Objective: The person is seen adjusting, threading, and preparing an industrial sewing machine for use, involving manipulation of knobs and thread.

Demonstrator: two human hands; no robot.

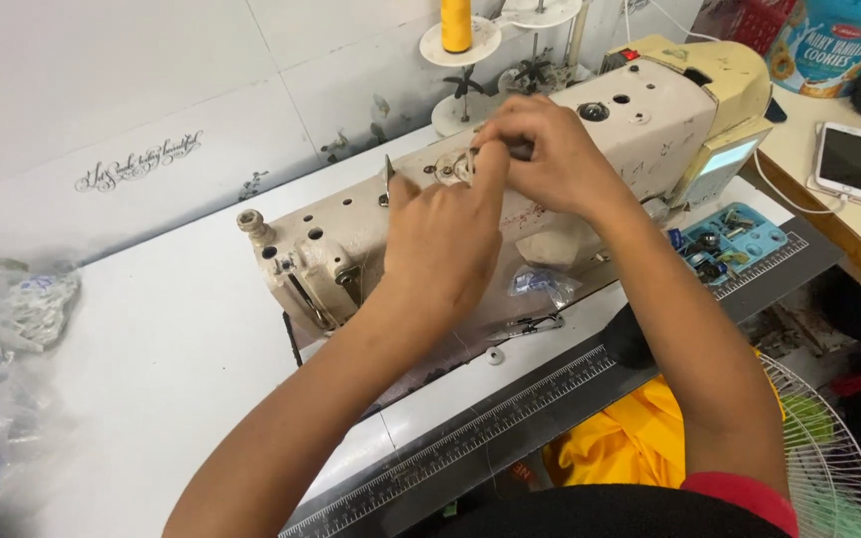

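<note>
Overhead, head view — both hands meet on top of the sewing machine [351, 239], which stands toward the table's [151, 349] far edge. Left hand [445, 244]: fingers narrowed, fingertip raised to the tension discs [447, 169]. Right hand [540, 149]: fingers pinched together just beside them; what they pinch cannot be told. Yellow spool [456, 24] behind; phone [848, 161] at the right; yellow cloth [630, 438] below the near edge.

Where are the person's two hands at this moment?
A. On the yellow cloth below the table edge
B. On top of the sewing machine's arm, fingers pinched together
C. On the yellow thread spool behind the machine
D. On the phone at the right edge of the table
B: the left hand and right hand meet on top of the cream sewing machine, fingertips pinched together there.
</note>
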